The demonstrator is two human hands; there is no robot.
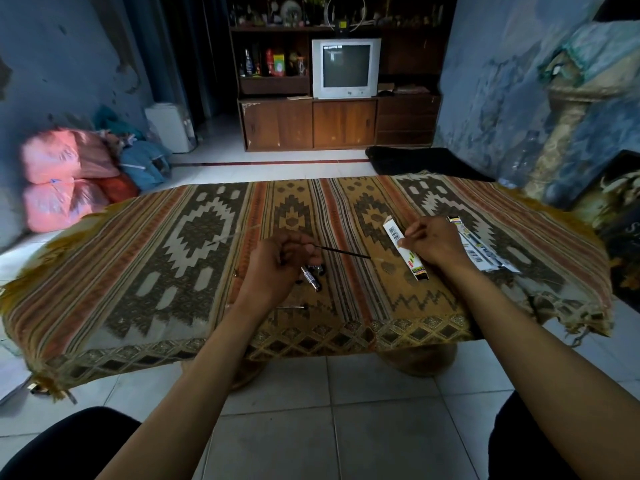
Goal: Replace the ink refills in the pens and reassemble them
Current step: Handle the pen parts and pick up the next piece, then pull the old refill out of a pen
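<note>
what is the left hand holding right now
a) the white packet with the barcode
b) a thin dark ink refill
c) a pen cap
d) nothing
b: the left hand pinches a thin dark ink refill that points toward the white packet, which the right hand grips.

A coarse woven cloth [194,237] with frayed edges drapes the table, bearing a white printed cardboard packet [406,251], glossy plastic-looking wrappers [479,252], a thin dark glossy refill [341,251] and shiny metallic pen parts [311,277], above smooth pale floor tiles [346,427].
</note>
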